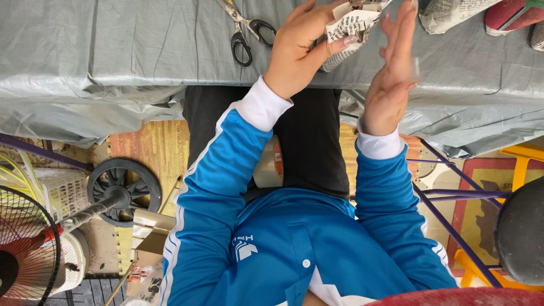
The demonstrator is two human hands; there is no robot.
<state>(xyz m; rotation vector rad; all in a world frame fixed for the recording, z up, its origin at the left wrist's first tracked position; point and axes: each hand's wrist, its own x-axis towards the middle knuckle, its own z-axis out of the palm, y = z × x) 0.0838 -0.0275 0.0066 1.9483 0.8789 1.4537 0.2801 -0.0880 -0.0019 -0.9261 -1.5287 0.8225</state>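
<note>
Left hand (300, 54) pinches folded newspaper piece (350, 28) just right of scissors (248, 31) on grey tabletop (141, 45). Right hand (394, 73) open, flat beside paper, grasping nothing. Folding looks partway; scissors idle.

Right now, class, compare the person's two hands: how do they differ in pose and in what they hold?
The left hand curls, thumb pinching folded newspaper; the right hand is open and flat, holding nothing. The left looks sharp, the right slightly blurred. Both are raised above the grey-covered table, wearing blue sleeves with white cuffs.
</note>
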